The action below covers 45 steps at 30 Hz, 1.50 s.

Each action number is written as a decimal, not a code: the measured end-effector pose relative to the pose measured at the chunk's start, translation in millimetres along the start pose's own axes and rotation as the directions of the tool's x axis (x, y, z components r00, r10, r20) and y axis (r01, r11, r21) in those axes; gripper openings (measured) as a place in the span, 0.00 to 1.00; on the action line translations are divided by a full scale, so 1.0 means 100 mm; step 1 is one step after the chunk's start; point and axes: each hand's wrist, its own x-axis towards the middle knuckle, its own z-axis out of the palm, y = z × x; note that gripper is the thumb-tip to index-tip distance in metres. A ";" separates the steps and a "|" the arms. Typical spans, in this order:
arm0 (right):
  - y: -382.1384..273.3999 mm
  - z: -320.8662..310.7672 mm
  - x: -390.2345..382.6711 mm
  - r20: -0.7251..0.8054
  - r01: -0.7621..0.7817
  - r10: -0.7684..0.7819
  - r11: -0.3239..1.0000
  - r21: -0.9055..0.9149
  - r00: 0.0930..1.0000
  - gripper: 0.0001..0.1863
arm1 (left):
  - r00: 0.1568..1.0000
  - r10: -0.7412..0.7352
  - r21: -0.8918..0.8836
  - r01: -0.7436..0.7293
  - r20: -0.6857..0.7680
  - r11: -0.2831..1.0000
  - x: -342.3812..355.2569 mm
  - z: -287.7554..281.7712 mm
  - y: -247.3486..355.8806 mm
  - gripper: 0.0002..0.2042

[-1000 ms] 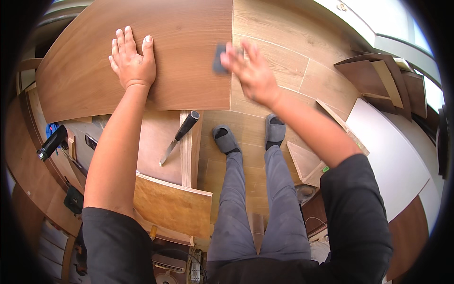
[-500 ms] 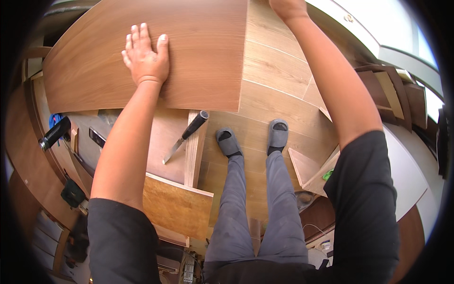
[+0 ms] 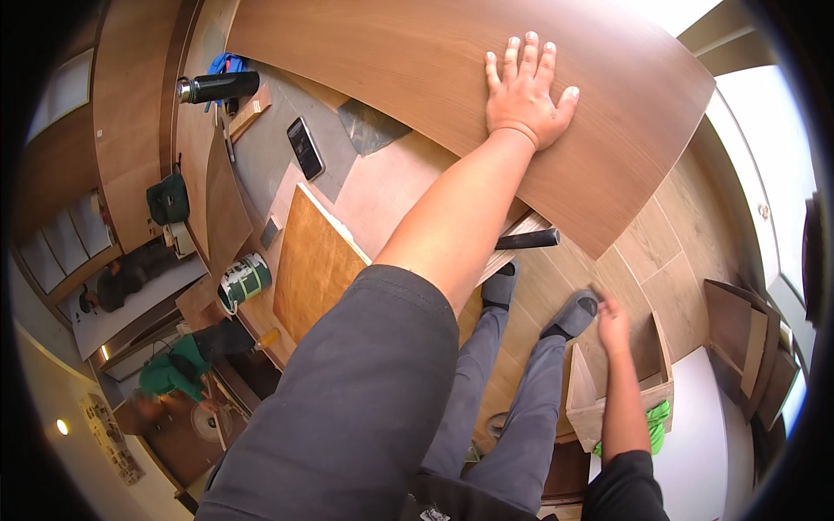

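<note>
My left hand (image 3: 526,100) lies flat on a large brown wood-grain board (image 3: 400,52), its fingers spread. Under the board's near edge, the black handle of a chisel (image 3: 530,239) juts out beside my left forearm, which hides the blade. Low on the right, my right hand (image 3: 613,328) hangs over the floor near my shoe, beside a small open wooden box (image 3: 621,401). Its fingers are small and blurred, so their hold is unclear. A green cloth (image 3: 658,425) drapes over the box's side.
On the workbench lie a phone (image 3: 306,148), a black flask (image 3: 221,87) and an orange-brown panel (image 3: 317,269). A paint-stained bucket (image 3: 245,283) stands nearby. Two people work at the left: one in green (image 3: 178,369), one in dark clothes (image 3: 130,273). Board offcuts (image 3: 747,339) lean at the right.
My view has turned toward the left and tilted. My right hand has dropped from the top, by the board's far side, to low beside the box. My left hand still presses the board.
</note>
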 end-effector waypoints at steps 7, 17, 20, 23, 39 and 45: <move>-1.95 0.13 -0.62 0.655 -0.214 -0.165 0.863 0.458 0.737 0.15 | 0.999 -0.021 0.005 0.021 0.024 1.000 0.00 -0.01 0.00 0.37; -3.40 0.32 -0.12 0.314 0.296 -0.413 0.885 0.358 0.855 0.11 | 0.998 -0.026 0.005 0.026 0.053 1.000 0.02 -0.03 0.00 0.37; -3.45 0.36 -0.03 0.101 0.487 -0.507 0.856 0.173 0.856 0.08 | 0.998 -0.020 0.003 0.020 0.051 1.000 0.03 -0.01 0.03 0.37; -3.43 0.17 -0.03 -0.063 0.589 -0.587 0.808 0.021 0.807 0.06 | 0.998 -0.027 -0.003 0.027 0.055 1.000 0.00 0.00 0.00 0.37; -2.52 -0.54 1.01 -0.464 0.193 -0.543 0.769 -0.609 0.700 0.33 | 0.998 -0.022 -0.082 0.027 0.058 0.996 0.01 0.00 -0.02 0.37; -2.57 -1.17 1.78 -0.667 0.088 -0.427 0.874 -0.479 0.611 0.34 | 0.997 -0.030 -0.109 0.037 0.066 0.993 -0.02 0.00 -0.03 0.37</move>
